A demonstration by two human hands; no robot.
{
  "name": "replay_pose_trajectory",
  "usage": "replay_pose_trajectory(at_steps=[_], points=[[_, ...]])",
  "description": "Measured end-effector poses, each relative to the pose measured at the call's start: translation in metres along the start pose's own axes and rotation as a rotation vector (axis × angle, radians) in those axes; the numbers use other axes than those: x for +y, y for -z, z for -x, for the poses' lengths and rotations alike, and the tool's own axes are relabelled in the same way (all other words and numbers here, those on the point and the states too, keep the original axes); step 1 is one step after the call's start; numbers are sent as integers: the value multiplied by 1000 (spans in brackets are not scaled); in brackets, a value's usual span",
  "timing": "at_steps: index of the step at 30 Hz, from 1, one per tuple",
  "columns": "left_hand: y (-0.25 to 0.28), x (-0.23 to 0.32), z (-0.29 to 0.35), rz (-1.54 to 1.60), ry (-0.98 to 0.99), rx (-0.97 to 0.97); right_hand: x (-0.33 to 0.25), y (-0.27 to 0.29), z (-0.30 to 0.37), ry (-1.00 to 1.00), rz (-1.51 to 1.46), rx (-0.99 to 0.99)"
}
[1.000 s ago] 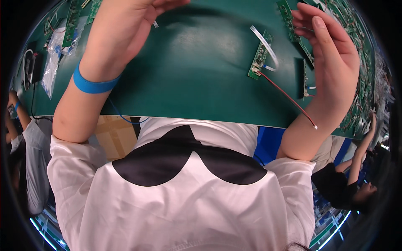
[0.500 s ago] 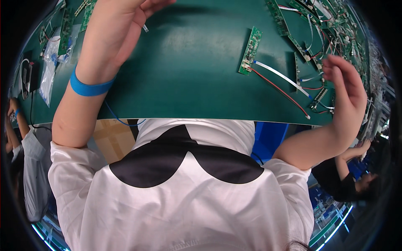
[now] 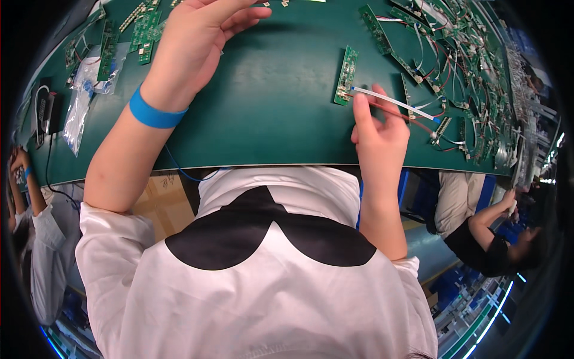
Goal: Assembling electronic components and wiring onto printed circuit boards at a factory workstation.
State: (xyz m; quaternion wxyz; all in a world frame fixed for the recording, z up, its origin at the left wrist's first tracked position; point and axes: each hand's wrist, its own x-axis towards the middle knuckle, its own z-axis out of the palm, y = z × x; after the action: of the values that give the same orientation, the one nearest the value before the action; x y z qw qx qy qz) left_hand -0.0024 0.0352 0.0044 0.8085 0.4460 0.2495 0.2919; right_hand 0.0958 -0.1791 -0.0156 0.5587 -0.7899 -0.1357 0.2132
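A narrow green circuit board [image 3: 345, 75] lies right of the middle of the green table. A white ribbon cable [image 3: 412, 109] with blue ends and a thin red-and-black wire lead off it to the right. My right hand [image 3: 381, 134] is just below the board, thumb and fingers apart, reaching in at the two cables. Whether the fingertips touch the cables is unclear. My left hand [image 3: 206, 36], with a blue wristband [image 3: 156, 112], is raised at the top left, fingers pointing right. The upper edge cuts off some fingertips, so any held thing is hidden.
Many circuit boards with cables [image 3: 466, 78] are heaped along the right side. More green boards [image 3: 145, 30], clear plastic bags [image 3: 84, 102] and a black box with a cord [image 3: 45, 110] are at the left. Other people sit at both sides.
My right hand has come left from the heap of boards to the single board's cables. My left hand appears slightly further right in view, and the whole view has shifted somewhat.
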Motion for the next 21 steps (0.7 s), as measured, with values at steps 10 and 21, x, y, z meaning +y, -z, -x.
replay_pose_trajectory(at_steps=[10, 21], points=[[13, 6, -8, 72, 1, -44, -58, 30, -58, 125, 210, -501], [18, 6, -5, 64, 32, -14, -93, 14, -77, 640, 606, -825]])
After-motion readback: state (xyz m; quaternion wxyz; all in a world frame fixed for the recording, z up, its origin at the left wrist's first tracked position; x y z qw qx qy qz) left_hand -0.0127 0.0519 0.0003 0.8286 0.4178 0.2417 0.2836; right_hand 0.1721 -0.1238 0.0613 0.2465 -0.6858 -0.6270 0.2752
